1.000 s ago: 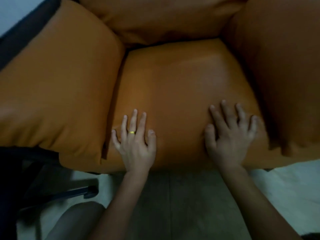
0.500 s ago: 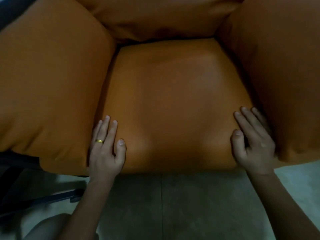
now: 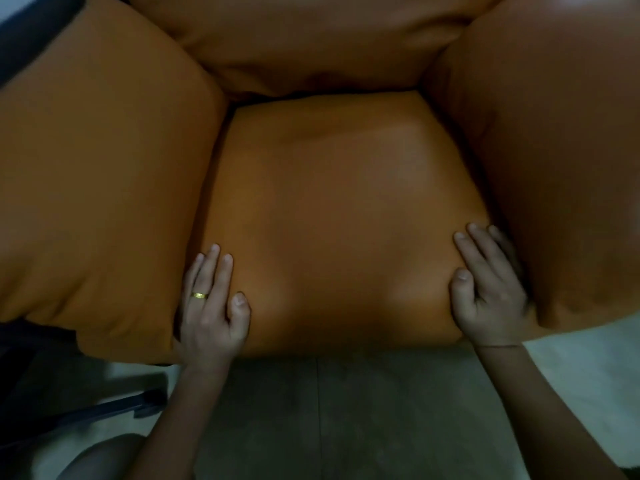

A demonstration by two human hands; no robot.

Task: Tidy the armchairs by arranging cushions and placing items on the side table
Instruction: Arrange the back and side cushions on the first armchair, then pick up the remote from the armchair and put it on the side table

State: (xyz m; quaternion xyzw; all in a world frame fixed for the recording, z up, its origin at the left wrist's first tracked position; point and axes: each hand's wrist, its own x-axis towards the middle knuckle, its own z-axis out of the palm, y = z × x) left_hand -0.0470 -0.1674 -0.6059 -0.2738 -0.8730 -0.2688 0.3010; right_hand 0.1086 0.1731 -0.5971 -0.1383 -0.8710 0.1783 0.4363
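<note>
Orange armchair seen from above. Seat cushion [image 3: 339, 216] lies flat between two puffy armrests, under back cushion [image 3: 311, 39]. Left hand [image 3: 211, 306], gold ring [image 3: 200, 295] on finger, rests fingers straight and close together on cushion's front left corner. Right hand [image 3: 491, 292] presses front right corner, fingers extended, slightly apart, beside right armrest [image 3: 554, 168]. Grey floor [image 3: 346, 417] below.
</note>
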